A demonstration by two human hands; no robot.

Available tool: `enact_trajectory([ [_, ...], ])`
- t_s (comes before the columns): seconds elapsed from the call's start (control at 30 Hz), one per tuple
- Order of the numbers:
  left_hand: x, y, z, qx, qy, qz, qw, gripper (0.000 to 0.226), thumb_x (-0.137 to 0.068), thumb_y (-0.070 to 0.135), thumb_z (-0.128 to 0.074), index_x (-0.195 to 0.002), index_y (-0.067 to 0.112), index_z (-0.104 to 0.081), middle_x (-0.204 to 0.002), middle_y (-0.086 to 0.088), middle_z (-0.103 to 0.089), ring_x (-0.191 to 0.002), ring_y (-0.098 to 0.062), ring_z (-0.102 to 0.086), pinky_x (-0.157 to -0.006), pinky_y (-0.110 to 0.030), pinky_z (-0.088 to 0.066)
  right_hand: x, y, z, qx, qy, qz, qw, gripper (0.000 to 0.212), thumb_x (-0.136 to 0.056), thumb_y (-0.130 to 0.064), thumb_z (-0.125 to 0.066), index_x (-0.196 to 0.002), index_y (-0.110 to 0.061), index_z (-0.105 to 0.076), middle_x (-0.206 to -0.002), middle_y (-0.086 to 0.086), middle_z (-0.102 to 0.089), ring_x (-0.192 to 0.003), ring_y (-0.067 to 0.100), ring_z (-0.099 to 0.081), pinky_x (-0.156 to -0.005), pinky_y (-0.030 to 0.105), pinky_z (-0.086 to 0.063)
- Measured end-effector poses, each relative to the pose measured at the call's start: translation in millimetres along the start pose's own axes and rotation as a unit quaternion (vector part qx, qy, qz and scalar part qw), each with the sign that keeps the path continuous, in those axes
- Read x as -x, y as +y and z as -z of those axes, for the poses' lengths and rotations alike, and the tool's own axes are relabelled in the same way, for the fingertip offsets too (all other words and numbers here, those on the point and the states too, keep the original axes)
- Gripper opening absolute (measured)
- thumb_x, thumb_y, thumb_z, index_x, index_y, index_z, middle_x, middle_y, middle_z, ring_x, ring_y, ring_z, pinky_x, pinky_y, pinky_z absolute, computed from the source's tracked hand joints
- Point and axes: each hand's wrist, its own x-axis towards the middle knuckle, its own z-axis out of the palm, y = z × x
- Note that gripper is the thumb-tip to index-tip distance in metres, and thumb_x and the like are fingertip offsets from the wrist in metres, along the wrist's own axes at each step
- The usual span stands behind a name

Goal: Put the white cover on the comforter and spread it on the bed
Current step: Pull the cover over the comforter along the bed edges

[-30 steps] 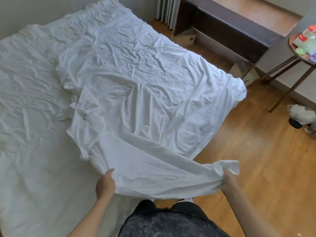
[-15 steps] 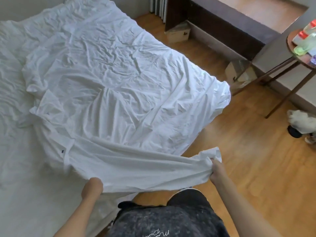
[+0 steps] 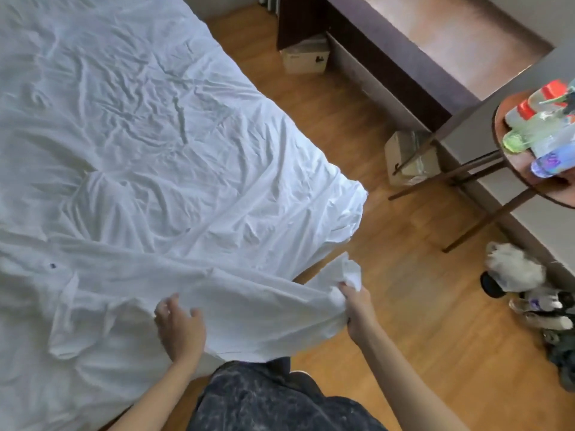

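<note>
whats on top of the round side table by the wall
On the round side table lie several plastic bottles, with red, green and purple parts showing. The tabletop's right side runs out of frame, so anything further there cannot be seen.

The person is wearing a dark charcoal garment (image 3: pixel 280 402) with a pale speckled, washed-out mottling, showing at six o'clock in the head view. Both forearms are showing bare, with no sleeves, watch or bands on them. The left hand (image 3: pixel 180 329) and the right hand (image 3: pixel 357 309) are going ungloved and carrying no rings.
</note>
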Motion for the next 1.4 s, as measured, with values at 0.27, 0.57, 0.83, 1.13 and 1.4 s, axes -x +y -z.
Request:
enact_trajectory([
  [0.27,40.4,250.5,-97.7,0.359,-0.455,0.303,0.757,0.044,-0.093,0.049,-0.055,-0.093,0.006,-0.065,-0.086,-0.016,-0.07,-0.083,-0.03,-0.067,-0.074,-0.042,-0.057,-68.0,-62.4,-20.5,0.343,-0.177,0.12,0.915,0.014,-0.085,-0.018,-0.053,-0.074,-0.015,-0.061,-0.074,0.003,-0.065,-0.069,0.017,-0.057,-0.061,0.032,-0.041],
  [0.57,-26.4,281.6,-156.2,0.365,-0.265,0.371,0.812,0.022,-0.096,0.004,-0.042,-0.076,0.001,-0.05,-0.068,-0.011,-0.044,-0.058,-0.025,-0.043,-0.047,-0.028,-0.037,-148.9,-178.8,-10.6,0.537,-0.359,0.196,0.738,0.024,-0.088,-0.027,-0.055,-0.108,-0.023,-0.068,-0.096,-0.007,-0.067,-0.087,0.005,-0.056,-0.077,0.026,-0.044],
  [0.83,-19.2,306.8,-175.0,0.358,-0.008,0.444,0.821,0.035,-0.092,-0.001,-0.048,-0.127,0.0,-0.046,-0.11,-0.02,-0.053,-0.094,-0.035,-0.054,-0.069,-0.036,-0.044,-316.1,-297.4,22.6,0.641,-0.349,0.148,0.667,0.025,-0.092,-0.016,-0.048,-0.11,-0.02,-0.064,-0.097,0.001,-0.068,-0.084,0.025,-0.064,-0.074,0.036,-0.05],
  [1.13,54.6,385.3,-226.5,0.292,0.122,0.515,0.796,0.034,-0.094,0.005,-0.039,-0.128,0.004,-0.046,-0.116,-0.023,-0.057,-0.105,-0.042,-0.054,-0.078,-0.04,-0.04,-421.2,-414.0,14.7,0.819,-0.317,0.233,0.417,0.028,-0.089,-0.017,-0.047,-0.107,-0.022,-0.068,-0.109,0.003,-0.07,-0.097,0.025,-0.064,-0.078,0.029,-0.049],
  [1.4,50.9,403.6,-233.6,0.327,0.151,0.498,0.789,0.04,-0.091,0.0,-0.034,-0.13,0.005,-0.044,-0.12,-0.025,-0.055,-0.107,-0.042,-0.053,-0.078,-0.04,-0.039,-425.4,-420.9,-13.5,0.82,-0.332,0.246,0.397,0.025,-0.093,-0.018,-0.047,-0.11,-0.019,-0.065,-0.114,0.004,-0.068,-0.1,0.023,-0.063,-0.089,0.033,-0.05],
])
